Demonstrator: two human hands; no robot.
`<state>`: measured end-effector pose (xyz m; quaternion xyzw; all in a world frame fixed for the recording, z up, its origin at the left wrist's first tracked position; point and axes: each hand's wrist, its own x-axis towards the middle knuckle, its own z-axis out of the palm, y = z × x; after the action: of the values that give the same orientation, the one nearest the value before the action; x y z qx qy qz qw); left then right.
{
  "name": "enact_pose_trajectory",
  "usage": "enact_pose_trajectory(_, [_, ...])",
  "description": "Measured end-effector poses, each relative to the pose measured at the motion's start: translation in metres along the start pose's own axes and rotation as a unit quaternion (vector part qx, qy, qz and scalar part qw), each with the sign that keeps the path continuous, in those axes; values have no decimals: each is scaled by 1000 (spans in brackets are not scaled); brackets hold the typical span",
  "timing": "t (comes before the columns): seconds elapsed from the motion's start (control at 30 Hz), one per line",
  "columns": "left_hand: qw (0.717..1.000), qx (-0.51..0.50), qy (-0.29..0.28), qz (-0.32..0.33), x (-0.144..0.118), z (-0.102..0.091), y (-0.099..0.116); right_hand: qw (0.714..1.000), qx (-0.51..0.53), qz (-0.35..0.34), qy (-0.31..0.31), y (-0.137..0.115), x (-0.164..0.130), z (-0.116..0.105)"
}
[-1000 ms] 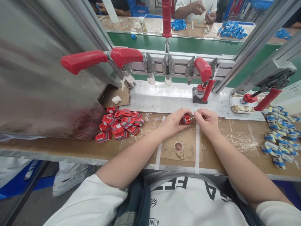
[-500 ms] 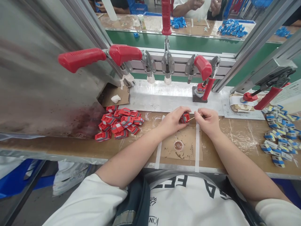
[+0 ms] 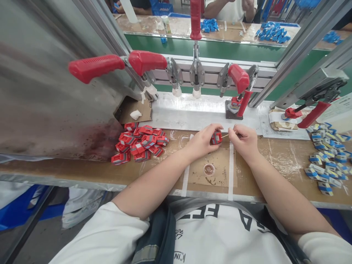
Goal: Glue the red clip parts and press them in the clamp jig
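My left hand (image 3: pixel 205 141) is closed around a small red and grey plastic part (image 3: pixel 216 137), partly covered by the fingers. My right hand (image 3: pixel 243 141) pinches a thin wooden stick (image 3: pixel 225 136), whose tip points left and reaches the part or lies just beside it. Below the hands, a small clear cup (image 3: pixel 209 169) with brownish liquid stands on a stained cardboard sheet (image 3: pixel 198 176). A heap of similar red and grey parts (image 3: pixel 141 143) lies on the bench to the left.
Toggle clamps with red handles (image 3: pixel 195 22) line a metal rail behind the hands; one presses on a red part in a dark block (image 3: pixel 233 110). Blue, white and yellow parts (image 3: pixel 327 157) are heaped at right. Across the barrier, a person's arms (image 3: pixel 217 8) show near blue parts (image 3: pixel 271 33).
The stick has drawn slightly right and up, away from the red part's front, and lies flatter. The left hand stays almost where it was, still holding the part.
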<state>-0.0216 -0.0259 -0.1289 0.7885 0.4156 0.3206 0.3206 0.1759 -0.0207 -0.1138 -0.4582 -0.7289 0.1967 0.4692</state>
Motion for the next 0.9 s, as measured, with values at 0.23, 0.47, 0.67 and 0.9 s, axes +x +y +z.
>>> enact_pose_trajectory(0.23, [1000,1,-5,-14,-1,1,0,1000,-23,-13,8,-2,0,0])
enact_pose_trajectory(0.47, [1000,-6,-11,-24,-1,0,1,999,-27,-24,0,0,-1,0])
enact_pose_trajectory(0.67, [999,-23,3,-45,0,0,-2,996,69,-42,-47,-6,-2,-8])
enact_pose_trajectory(0.9, [997,-63,14,-30,3,-3,-4,892,88,-164,-411,-24,-11,-2])
